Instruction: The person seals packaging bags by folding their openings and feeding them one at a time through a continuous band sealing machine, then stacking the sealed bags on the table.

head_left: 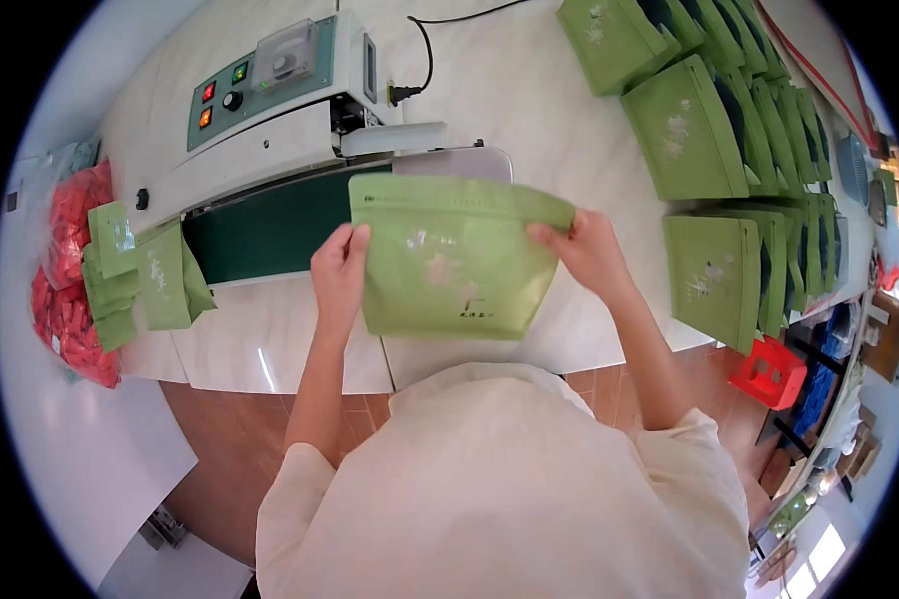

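A green pouch (449, 262) with printed flowers is stretched between my two hands, upright in front of my body. My left hand (340, 270) pinches its upper left edge, and my right hand (584, 250) grips the upper right corner. Behind the pouch's top edge lies the dark green belt (270, 228) of a sealing machine (260, 90), partly hidden by the pouch. The machine's switches are lit red, orange and green.
Rows of green pouches (684, 130) stand on the pale table (559, 130) at the right. More green pouches (165, 280) and bags of red packets (75, 230) lie at the left. A red stool (769, 372) stands beyond the table's edge.
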The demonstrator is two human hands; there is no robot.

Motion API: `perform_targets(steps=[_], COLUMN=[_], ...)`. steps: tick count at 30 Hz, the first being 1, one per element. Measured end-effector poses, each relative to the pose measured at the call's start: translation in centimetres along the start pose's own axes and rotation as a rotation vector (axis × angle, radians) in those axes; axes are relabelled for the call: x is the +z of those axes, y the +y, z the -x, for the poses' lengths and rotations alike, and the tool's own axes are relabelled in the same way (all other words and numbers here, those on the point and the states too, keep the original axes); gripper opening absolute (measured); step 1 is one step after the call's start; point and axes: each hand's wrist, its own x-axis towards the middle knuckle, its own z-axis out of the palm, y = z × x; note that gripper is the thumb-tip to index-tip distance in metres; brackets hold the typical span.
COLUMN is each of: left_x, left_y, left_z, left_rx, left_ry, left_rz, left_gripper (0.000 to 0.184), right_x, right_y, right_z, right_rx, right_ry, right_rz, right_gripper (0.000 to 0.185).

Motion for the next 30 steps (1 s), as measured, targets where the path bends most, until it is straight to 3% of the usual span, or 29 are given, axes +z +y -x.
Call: perform_targets(steps=[4,11,30], left_x=[1.3,1.6,-2.6], left_y=[-2.5,-3.9,-6.1], left_z=[-4.0,-6.2,-7.5], left_rx=[-0.118,-0.195,-0.304], left_ry=[0.050,0.077,0.112], left_rz=[0.103,0.222,0.342], left_gripper=[0.032,0.034,0.034], right_x=[2.0,2.7,5.3], right_y=[1.1,1.3,-0.6], right_z=[-5.6,-7.6,-9.8], right_rx=[0.090,0.221,0.278], right_ry=[0.098,0.108,-0.013], right_rz=[-0.323,-0.414,-0.464], right_gripper=[0.029,0.027,0.030])
